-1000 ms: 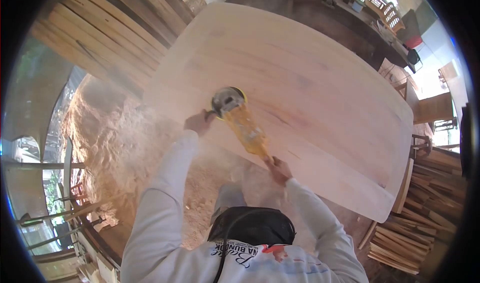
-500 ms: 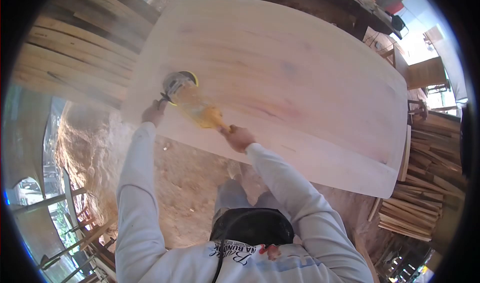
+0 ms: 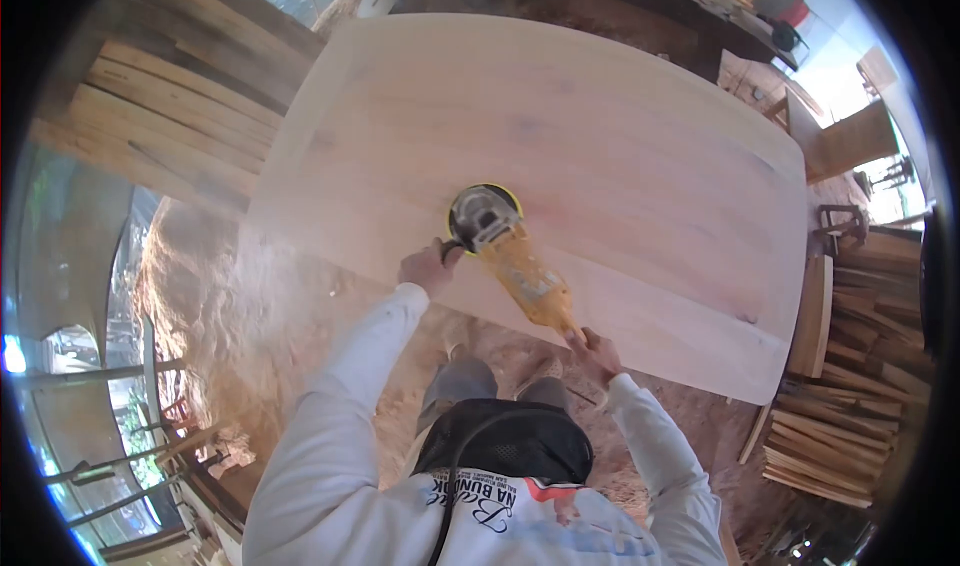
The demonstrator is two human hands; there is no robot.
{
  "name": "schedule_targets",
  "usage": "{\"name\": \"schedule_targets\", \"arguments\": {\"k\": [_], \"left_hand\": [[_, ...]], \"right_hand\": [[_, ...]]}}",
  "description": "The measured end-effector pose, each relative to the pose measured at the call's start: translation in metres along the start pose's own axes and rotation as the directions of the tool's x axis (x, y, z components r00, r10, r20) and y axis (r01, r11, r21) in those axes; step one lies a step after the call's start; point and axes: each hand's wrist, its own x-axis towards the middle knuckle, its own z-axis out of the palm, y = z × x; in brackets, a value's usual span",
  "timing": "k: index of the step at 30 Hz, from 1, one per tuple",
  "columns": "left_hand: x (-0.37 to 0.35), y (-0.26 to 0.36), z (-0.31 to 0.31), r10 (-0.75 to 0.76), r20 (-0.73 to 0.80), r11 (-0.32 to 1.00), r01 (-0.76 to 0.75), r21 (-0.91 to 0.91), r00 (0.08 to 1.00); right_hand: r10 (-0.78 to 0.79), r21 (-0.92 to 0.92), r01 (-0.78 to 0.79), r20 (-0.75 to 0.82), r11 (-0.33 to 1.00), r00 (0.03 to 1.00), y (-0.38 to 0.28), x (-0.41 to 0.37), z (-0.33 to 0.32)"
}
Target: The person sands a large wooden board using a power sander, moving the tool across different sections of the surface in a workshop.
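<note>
A yellow angle grinder [image 3: 525, 278] with a round, yellow-rimmed disc lies over a large pale wooden tabletop [image 3: 640, 206], its disc end near the middle of the board. My left hand [image 3: 430, 268] is wrapped round the dark side handle by the disc. At the narrow rear end of the tool, past the board's near edge, my right hand [image 3: 597, 356] grips the body. Reddish and darker streaks run along the wood, and pale dust hangs around its left end.
Long planks [image 3: 170, 116] lie at the left. Stacked wood strips [image 3: 830, 441] fill the right side. A dark bench [image 3: 570, 11] stands beyond the board, and a small stool [image 3: 843, 222] sits to its right. Reddish dust covers the ground near my legs.
Both hands have moved the grinder to the right and a little toward me, from the board's left end to nearer its middle. The haze over the board has thinned.
</note>
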Motion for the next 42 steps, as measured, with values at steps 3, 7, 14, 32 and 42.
{"name": "schedule_targets", "arguments": {"k": [3,7,14,32,42], "left_hand": [[-0.001,0.081,0.013,0.111,0.074,0.993,-0.114,0.032,0.991],[-0.011,0.198,0.024,0.304,0.209,0.951,-0.308,-0.014,0.929],[-0.048,0.373,0.083,0.54,0.278,0.829,-0.559,-0.014,0.795],[-0.03,0.607,0.12,0.812,0.237,0.576,-0.8,-0.17,0.534],[0.035,0.293,0.04,0.561,0.158,0.827,-0.539,-0.159,0.813]], "right_hand": [[0.102,0.124,-0.093,-0.074,0.988,0.992,0.063,-0.041,-0.023],[0.28,0.354,-0.216,-0.14,0.91,0.95,0.134,-0.11,-0.045],[0.491,0.692,-0.169,-0.298,0.702,0.819,0.235,-0.21,-0.066],[0.538,0.611,-0.127,-0.556,0.781,0.633,0.383,-0.216,-0.085],[0.479,0.748,-0.161,-0.23,0.644,0.847,0.185,-0.122,-0.015]]}}
